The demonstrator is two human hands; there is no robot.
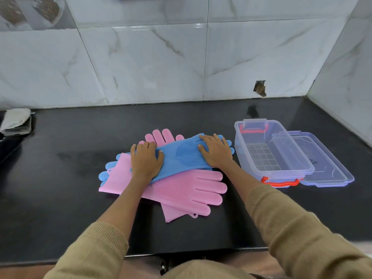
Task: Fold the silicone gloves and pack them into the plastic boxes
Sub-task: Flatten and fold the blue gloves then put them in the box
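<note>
A pile of silicone gloves lies mid-counter. A blue glove (181, 156) is on top, stretched from lower left to upper right. My left hand (146, 160) rests flat on its cuff end and my right hand (215, 152) presses flat on its finger end. Under it lies a pink glove (189, 188) with fingers pointing right. Another pink glove (163, 135) shows its fingers at the back, and a second blue glove (105, 174) pokes out at the left. A clear plastic box (289, 170) with red handles stands open to the right.
The box's clear lid (330, 168) lies beside it on the right. A grey cloth (16, 119) sits at the far left of the black counter (70, 178). Marble-tiled walls close the back and the right corner.
</note>
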